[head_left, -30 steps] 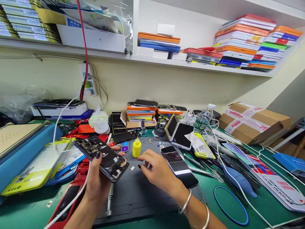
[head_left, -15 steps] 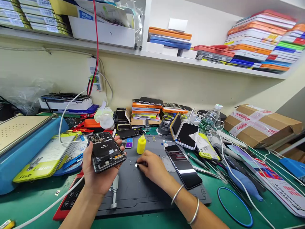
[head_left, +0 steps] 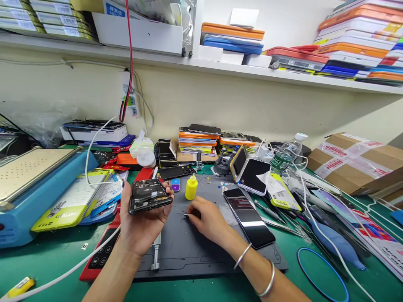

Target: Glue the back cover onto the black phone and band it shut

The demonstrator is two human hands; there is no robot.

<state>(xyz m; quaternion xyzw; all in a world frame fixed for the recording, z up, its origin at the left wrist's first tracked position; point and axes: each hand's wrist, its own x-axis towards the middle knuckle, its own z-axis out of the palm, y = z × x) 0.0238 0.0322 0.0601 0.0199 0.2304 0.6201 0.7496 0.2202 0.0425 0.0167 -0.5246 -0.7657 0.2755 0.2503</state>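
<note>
In the head view I log the left hand (head_left: 137, 237) grasping an opened phone (head_left: 149, 197), raised above the left side of the dark mat (head_left: 189, 256) on the counter (head_left: 226, 289). Right hand (head_left: 206, 218): fingertips drawn together low over the mat at a small pale piece (head_left: 186, 215); I cannot tell whether it is pinched. Obstacles I note: yellow bottle (head_left: 191, 188) upright just beyond the right hand; second phone (head_left: 250, 220) near the right forearm; white cable (head_left: 69, 272) passing behind the left forearm.

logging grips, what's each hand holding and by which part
The left hand holds the opened phone by its side edges. The right hand has a tiny pale piece at its fingertips; whether gripped cannot be told.
</note>
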